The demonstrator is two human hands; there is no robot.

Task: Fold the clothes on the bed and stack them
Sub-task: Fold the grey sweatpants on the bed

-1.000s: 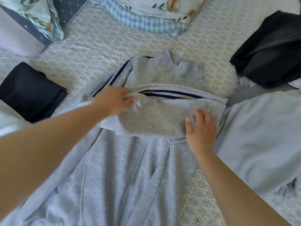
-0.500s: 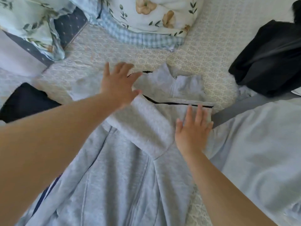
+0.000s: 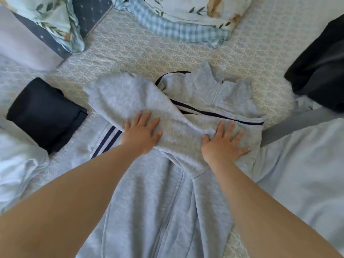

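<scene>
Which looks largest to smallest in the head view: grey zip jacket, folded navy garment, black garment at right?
1. grey zip jacket, by far the largest.
2–3. folded navy garment and black garment look alike; the black one is cut off by the frame edge, so unranked.

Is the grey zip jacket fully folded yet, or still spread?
Partly folded: grey zip jacket has its sleeve across the chest, body spread flat.

Two bare forearms come in from the lower edge, one from the lower left corner and one from the lower right. No sleeve, cuff or glove covers either as far as they show. The left hand (image 3: 142, 134) and the right hand (image 3: 222, 142) are bare too, with short, plain fingernails. The wrists and the fingers carry nothing. The rest of the person lies out of view.
</scene>
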